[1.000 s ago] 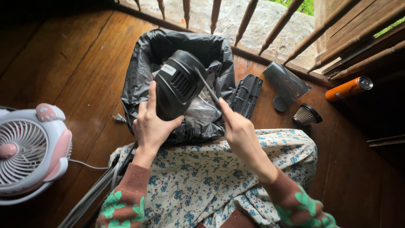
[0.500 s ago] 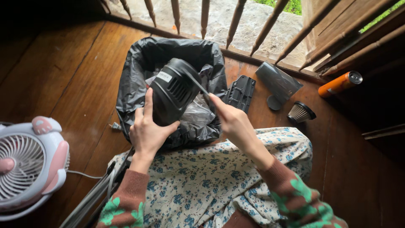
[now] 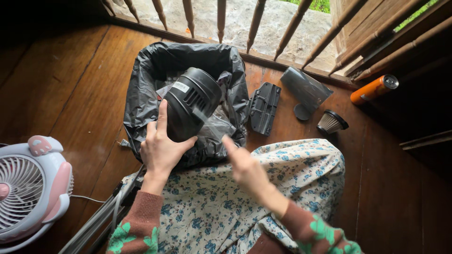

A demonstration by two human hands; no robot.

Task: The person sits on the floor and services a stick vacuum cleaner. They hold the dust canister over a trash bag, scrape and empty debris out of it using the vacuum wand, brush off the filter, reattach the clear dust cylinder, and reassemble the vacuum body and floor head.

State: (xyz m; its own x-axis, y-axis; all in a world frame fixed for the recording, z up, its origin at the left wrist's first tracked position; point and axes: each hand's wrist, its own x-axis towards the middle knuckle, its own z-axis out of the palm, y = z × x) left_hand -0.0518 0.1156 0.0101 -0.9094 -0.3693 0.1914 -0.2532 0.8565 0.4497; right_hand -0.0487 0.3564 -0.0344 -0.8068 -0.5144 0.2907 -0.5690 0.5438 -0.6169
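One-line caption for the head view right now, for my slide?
Left hand grips a black cylindrical housing over a bag-lined bin; right hand blurred beside it.

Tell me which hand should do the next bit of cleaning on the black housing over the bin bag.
Probably the right hand: it is free of the housing, blurred, beside its open end. The left hand grips it above the bin bag.

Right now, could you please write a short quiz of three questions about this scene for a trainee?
1. True or false: the left hand holds the black cylindrical canister over the black bag.
2. Which lies nearest the pleated filter? A white fan, B grey tube, C orange cylinder.
3. What material is the floor?

Key: 1 true; 2 B; 3 wood.
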